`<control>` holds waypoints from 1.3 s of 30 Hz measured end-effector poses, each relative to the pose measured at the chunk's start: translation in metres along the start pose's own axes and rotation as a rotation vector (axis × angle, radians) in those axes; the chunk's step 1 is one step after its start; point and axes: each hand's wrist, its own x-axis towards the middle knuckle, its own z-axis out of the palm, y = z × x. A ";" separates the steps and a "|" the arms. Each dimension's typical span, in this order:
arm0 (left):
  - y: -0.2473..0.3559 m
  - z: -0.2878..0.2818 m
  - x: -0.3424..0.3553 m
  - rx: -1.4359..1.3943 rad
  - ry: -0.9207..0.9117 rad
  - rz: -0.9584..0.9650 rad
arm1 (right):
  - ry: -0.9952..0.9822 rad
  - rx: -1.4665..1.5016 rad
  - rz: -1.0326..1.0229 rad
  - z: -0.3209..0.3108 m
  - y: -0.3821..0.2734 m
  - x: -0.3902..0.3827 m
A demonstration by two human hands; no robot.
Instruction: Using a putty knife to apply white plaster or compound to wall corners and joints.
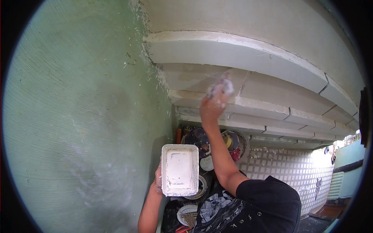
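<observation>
My left hand (pixel 158 178) grips the side of a white rectangular tub (pixel 180 171), its rim and inner walls smeared with dried white material. The tub is held up beside the green wall, and its bottom shows pale with only thin residue. My right arm reaches forward, and my right hand (pixel 217 97) is blurred by motion in front of the pale stepped surface (pixel 190 75). A whitish wad (pixel 226 86) shows at its fingers; its kind is too smeared to make out. White smudges cover the back of that hand.
A rough green wall (pixel 89 116) stands close on the left. White ledges (pixel 233 48) run across ahead. Below are a dark bucket (pixel 197 139), a round container (pixel 239 143) with tools, and a white bucket lid (pixel 207 163). Checkered tile floor (pixel 283 171) lies to the right.
</observation>
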 end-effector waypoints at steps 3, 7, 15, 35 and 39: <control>-0.001 0.005 0.006 -0.010 -0.001 -0.003 | -0.203 0.069 -0.085 0.034 -0.013 -0.024; -0.001 -0.003 0.000 -0.019 -0.010 0.000 | -0.583 0.327 -0.109 0.034 -0.035 -0.042; 0.000 -0.005 -0.005 -0.036 -0.016 0.023 | 0.132 0.314 0.025 -0.014 0.032 -0.027; 0.005 0.008 0.006 -0.021 -0.047 0.086 | -0.011 0.124 0.016 0.003 -0.005 -0.029; 0.004 0.003 0.003 0.010 -0.058 0.063 | -0.172 0.036 -0.099 0.050 -0.039 -0.046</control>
